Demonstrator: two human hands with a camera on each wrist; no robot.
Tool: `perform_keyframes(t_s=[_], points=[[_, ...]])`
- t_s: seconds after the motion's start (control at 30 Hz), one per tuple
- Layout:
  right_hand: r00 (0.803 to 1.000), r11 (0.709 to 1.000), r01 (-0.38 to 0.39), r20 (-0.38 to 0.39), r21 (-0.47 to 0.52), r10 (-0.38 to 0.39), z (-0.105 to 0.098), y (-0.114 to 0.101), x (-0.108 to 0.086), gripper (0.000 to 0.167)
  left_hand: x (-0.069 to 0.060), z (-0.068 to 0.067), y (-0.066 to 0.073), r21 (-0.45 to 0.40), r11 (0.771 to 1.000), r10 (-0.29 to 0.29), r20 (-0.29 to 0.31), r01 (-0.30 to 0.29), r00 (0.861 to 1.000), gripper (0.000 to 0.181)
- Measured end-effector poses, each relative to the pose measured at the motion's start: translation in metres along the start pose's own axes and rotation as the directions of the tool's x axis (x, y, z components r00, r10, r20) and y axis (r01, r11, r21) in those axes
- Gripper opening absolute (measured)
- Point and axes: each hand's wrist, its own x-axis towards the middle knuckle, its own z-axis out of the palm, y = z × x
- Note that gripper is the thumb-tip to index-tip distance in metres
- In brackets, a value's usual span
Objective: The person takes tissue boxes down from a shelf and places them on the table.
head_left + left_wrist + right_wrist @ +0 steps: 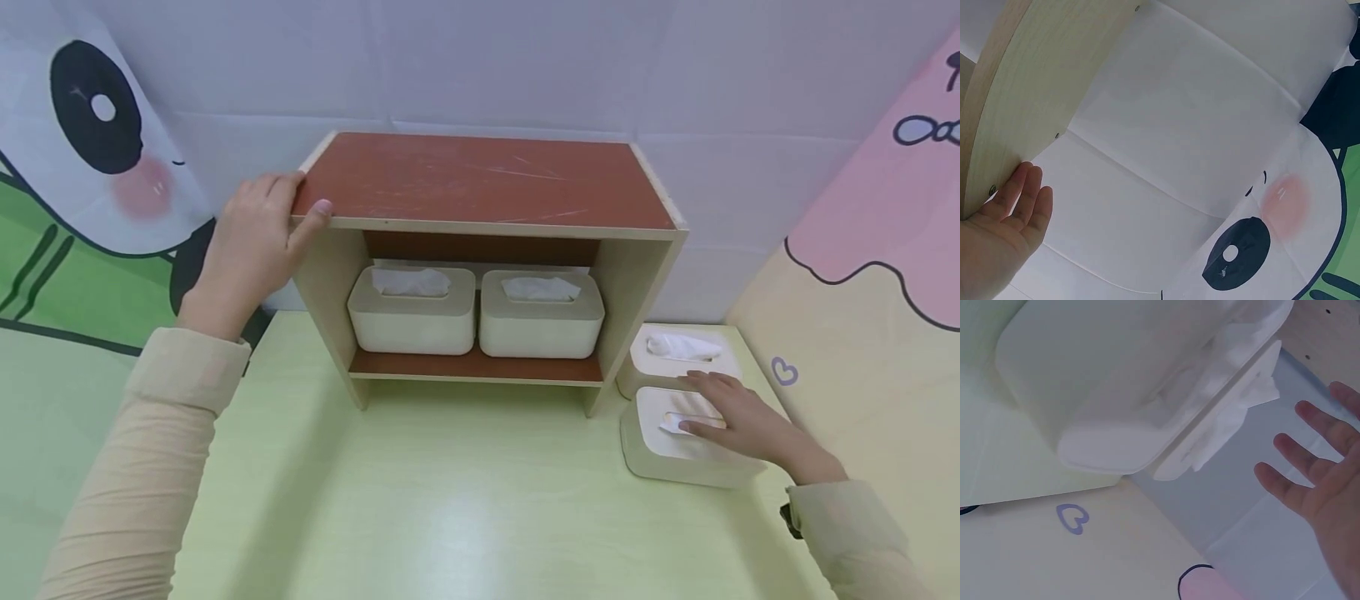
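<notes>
Left grip (251, 242) is resting at the front left corner of the brown-topped shelf unit (480, 179), thumb lying on top, fingers relaxed by the left edge, pinching nothing. Unit is standing by the counter's (450, 492) back edge. Right grip (750, 421) is hovering over the nearer tissue box (675, 446), fingers spread and looking clear of it in the right wrist view; whether the thumb is touching the tissue tuft (672, 424), can't tell. That box is sitting by the counter's right edge, just in front of the rear tissue box (647, 365), which is taking the back right corner. Left inner tissue box (416, 325) and right inner tissue box (542, 333) are standing side by side on the lower board (480, 367), slim gap between.

Step looks like reaching for the nearer box while bracing the unit. Doing it well probably means going wide over the lid, setting thumb and fingers on opposite walls, and leaving the tuft alone, since pulling it would likely just be drawing tissue. Rear box is sitting close, so fingers would need care there. Left side should be pressing lightly; shoving could be skewing the unit.
</notes>
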Motion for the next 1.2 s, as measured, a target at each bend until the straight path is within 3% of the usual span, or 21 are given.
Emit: perform_keyframes(t_s=[0.33, 0.6, 0.87, 1.2], points=[[0.989, 0.985, 0.141, -0.027, -0.097, -0.144, -0.003, -0.044, 0.019, 0.057, 0.000, 0.000, 0.000, 0.004, 1.000, 0.006, -0.004, -0.006, 1.000, 0.065], [0.966, 0.957, 0.255, -0.006, -0.140, -0.258, -0.003, -0.078, 0.036, 0.059, 0.000, 0.000, -0.001, -0.009, 1.000, -0.001, 0.000, 0.001, 1.000, 0.067], [0.955, 0.947, 0.295, 0.049, -0.124, -0.291, -0.002, -0.102, 0.052, 0.064, -0.001, 0.000, 0.000, -0.012, 1.000, -0.009, 0.010, 0.009, 1.000, 0.068], [0.940, 0.933, 0.340, 0.057, -0.115, -0.335, -0.006, -0.121, 0.083, 0.063, -0.001, 0.000, 0.000, -0.009, 1.000, -0.014, 0.008, 0.014, 1.000, 0.067]])
